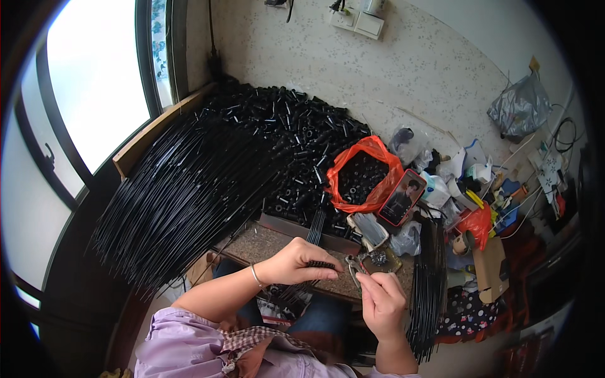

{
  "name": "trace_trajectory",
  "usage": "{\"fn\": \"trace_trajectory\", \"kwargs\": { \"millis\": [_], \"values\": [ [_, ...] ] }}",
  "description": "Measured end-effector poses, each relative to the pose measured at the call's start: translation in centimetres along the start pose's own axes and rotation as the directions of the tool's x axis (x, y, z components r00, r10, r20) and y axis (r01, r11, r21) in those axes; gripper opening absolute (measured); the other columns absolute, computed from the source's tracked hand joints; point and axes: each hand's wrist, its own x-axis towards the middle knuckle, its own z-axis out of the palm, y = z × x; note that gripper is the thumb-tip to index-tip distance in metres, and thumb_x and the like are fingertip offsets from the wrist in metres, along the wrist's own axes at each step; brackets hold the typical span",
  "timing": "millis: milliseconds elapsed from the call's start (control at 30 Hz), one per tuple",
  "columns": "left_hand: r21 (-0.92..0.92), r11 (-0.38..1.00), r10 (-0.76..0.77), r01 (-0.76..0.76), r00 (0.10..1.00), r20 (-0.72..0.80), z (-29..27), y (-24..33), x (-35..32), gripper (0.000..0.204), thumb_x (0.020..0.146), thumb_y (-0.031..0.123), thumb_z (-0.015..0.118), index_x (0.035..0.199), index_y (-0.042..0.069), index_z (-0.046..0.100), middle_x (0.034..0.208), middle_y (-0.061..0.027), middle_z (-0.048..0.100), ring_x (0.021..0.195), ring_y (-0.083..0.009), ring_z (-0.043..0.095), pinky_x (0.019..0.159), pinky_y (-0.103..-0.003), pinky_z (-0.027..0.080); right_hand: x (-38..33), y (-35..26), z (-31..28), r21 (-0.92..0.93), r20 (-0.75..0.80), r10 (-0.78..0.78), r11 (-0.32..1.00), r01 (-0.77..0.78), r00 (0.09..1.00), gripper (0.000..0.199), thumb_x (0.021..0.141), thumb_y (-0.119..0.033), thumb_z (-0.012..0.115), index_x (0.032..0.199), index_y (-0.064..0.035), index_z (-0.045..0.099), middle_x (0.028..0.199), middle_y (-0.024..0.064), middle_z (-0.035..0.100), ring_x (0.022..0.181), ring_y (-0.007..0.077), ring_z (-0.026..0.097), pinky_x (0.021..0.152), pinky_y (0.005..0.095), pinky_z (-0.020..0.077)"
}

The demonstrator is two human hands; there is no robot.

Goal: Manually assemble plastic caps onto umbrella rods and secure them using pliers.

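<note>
My left hand [295,261] is closed around a short black ribbed piece [320,264], its end toward my right hand. My right hand [383,301] grips what looks like a pair of metal pliers [353,264], with the jaws close to my left fingertips. Whether the jaws touch the ribbed piece I cannot tell. Just beyond my hands, a bunch of thin black rods [316,228] lies across the edge of a speckled worktop [252,242]. Small shiny metal bits [378,257] are heaped beside the pliers.
A big heap of black tubular parts [296,135] fills the back. Long black rods [183,189] spread at the left; more rods [428,283] hang at the right. A red plastic bag [335,200] holds small black rings. A phone [402,197] leans next to it, near clutter.
</note>
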Motion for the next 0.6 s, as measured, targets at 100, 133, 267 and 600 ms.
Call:
{"fn": "trace_trajectory", "kwargs": {
  "millis": [100, 133, 267, 600],
  "values": [
    [0.002, 0.999, 0.033, -0.033, 0.999, -0.018, 0.1, -0.1, 0.0, 0.019, 0.077, 0.015, 0.067, 0.092, 0.003, 0.066, 0.083, -0.0111, 0.066, 0.073, -0.0219, 0.065, 0.067, -0.028, 0.05, 0.2, 0.1, -0.1, -0.041, 0.035, -0.049, 0.998, 0.05, 0.998, 0.027, 0.064, 0.008, 0.063, 0.089, -0.0022, 0.065, 0.076, 0.0085, 0.054, 0.066, 0.0246, 0.052, 0.058, 0.0329, 0.0445],
    [0.011, 0.999, 0.041, -0.041, 0.999, -0.004, 0.1, 0.0, 0.0, 0.019, 0.078, 0.016, 0.067, 0.092, 0.003, 0.066, 0.082, -0.0111, 0.066, 0.073, -0.0224, 0.065, 0.067, -0.028, 0.05, 0.1, 0.2, -0.1, -0.04, 0.045, -0.057, 0.997, 0.059, 0.997, 0.027, 0.065, 0.008, 0.062, 0.09, -0.0023, 0.064, 0.077, 0.0084, 0.055, 0.066, 0.0245, 0.052, 0.058, 0.0326, 0.0446],
    [0.026, 0.997, 0.069, -0.069, 0.998, 0.014, 0.2, -0.1, 0.2, 0.017, 0.078, 0.012, 0.066, 0.091, 0.001, 0.066, 0.08, -0.0114, 0.066, 0.074, -0.0217, 0.065, 0.067, -0.028, 0.05, 0.3, 0.5, 0.1, 0.046, 0.013, -0.032, 0.998, 0.031, 0.999, 0.016, 0.072, 0.007, 0.06, 0.086, -0.0006, 0.064, 0.075, 0.0094, 0.055, 0.063, 0.022, 0.053, 0.058, 0.029, 0.0433],
    [0.023, 0.993, 0.118, -0.119, 0.993, 0.022, 0.5, 0.1, 0.2, 0.02, 0.079, 0.016, 0.066, 0.094, 0.003, 0.066, 0.081, -0.011, 0.066, 0.073, -0.0229, 0.065, 0.065, -0.029, 0.05, -1.0, 1.7, 1.1, 0.425, 0.12, 0.218, 0.87, -0.249, 0.969, 0.008, 0.082, 0.001, 0.056, 0.089, 0.0003, 0.061, 0.078, 0.0058, 0.056, 0.056, 0.0074, 0.048, 0.05, 0.0207, 0.0389]
  ]
}}
